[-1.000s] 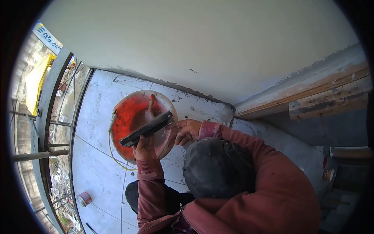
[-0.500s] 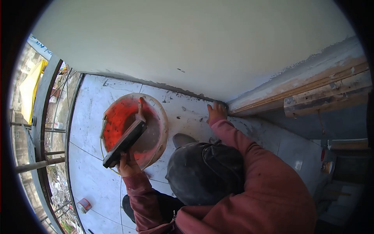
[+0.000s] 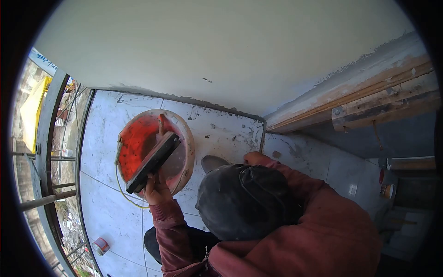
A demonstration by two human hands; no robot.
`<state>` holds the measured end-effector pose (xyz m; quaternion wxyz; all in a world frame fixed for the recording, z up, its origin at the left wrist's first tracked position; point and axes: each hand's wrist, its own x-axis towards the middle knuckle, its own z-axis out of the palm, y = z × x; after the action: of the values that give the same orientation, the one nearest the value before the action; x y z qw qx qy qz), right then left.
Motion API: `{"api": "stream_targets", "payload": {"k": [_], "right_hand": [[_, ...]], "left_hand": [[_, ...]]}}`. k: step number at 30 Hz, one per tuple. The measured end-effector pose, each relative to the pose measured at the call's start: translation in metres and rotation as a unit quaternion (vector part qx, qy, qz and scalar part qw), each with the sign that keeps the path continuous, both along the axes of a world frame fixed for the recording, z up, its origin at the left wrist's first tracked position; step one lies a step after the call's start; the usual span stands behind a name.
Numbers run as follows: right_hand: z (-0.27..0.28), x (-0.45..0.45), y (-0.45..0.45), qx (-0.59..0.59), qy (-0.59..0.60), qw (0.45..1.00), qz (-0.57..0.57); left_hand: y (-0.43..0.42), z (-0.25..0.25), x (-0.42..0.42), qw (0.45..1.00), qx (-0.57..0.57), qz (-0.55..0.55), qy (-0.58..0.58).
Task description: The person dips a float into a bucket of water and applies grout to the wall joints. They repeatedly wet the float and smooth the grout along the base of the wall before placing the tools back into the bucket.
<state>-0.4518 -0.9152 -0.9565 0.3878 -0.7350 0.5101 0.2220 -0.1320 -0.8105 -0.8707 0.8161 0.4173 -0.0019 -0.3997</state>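
My left hand [image 3: 158,189] grips a long black plastering float [image 3: 154,164] and holds it over a round bucket [image 3: 189,154]. The bucket is red-orange inside and has murky grey liquid at the bottom. A tool with an orange handle [image 3: 161,123] leans inside it, partly behind the float. My right hand [image 3: 256,158] is low over the floor tiles near the wall corner, its fingers curled and mostly hidden. Whatever it holds, if anything, does not show. A black cap [image 3: 247,203] covers part of the right forearm. A grey shoe tip [image 3: 213,163] lies between the hands.
A pale wall [image 3: 207,51] meets the white tiled floor [image 3: 106,138] along a rough mortar line. At right is a wooden door frame [image 3: 300,121]. Metal railing [image 3: 46,134] borders the left side, with a small can [image 3: 100,246] near it.
My right hand has drawn back from the foot of the wall corner towards my body, and its fingers have curled. My left hand and the float have shifted slightly, still over the bucket.
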Motion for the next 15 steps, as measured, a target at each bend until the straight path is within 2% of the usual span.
{"api": "stream_targets", "payload": {"k": [1,2,3,5,6,7,8,9,10,11,13,15], "right_hand": [[-0.002,0.018,-0.009,-0.041,-0.152,0.987,-0.033],[0.03,0.051,-0.015,0.013,-0.213,0.971,-0.107],[0.049,0.077,-0.019,0.169,-0.298,0.908,-0.241],[0.084,0.111,-0.023,0.303,-0.436,0.801,-0.276],[0.083,0.119,-0.023,0.303,-0.438,0.801,-0.275],[0.081,0.126,-0.021,0.323,-0.482,0.765,-0.279],[0.084,0.13,-0.02,0.341,-0.523,0.727,-0.283],[0.087,0.131,-0.02,0.341,-0.524,0.726,-0.285],[0.094,0.132,-0.02,0.372,-0.547,0.681,-0.314],[0.098,0.133,-0.02,0.401,-0.566,0.633,-0.342],[0.094,0.136,-0.019,0.413,-0.562,0.619,-0.361],[0.093,0.137,-0.017,0.426,-0.556,0.604,-0.379]], "left_hand": [[-0.004,0.0,-0.005,0.999,-0.001,-0.013,0.041],[-0.007,0.0,-0.011,0.996,-0.003,-0.025,0.082],[-0.007,0.001,-0.016,0.996,-0.003,-0.026,0.081],[-0.007,0.002,-0.026,0.994,-0.031,-0.084,0.067],[-0.006,-0.002,-0.03,0.992,-0.04,-0.092,0.076],[-0.006,-0.005,-0.033,0.992,-0.04,-0.092,0.074],[-0.006,-0.005,-0.036,0.991,0.002,-0.117,0.059],[-0.006,-0.006,-0.04,0.988,0.045,-0.143,0.044],[-0.007,-0.006,-0.043,0.987,0.045,-0.145,0.044],[-0.008,-0.007,-0.046,0.984,-0.001,-0.172,0.052],[-0.009,-0.01,-0.048,0.968,-0.094,-0.221,0.068],[-0.005,-0.016,-0.042,0.967,-0.078,-0.236,0.051]]}}
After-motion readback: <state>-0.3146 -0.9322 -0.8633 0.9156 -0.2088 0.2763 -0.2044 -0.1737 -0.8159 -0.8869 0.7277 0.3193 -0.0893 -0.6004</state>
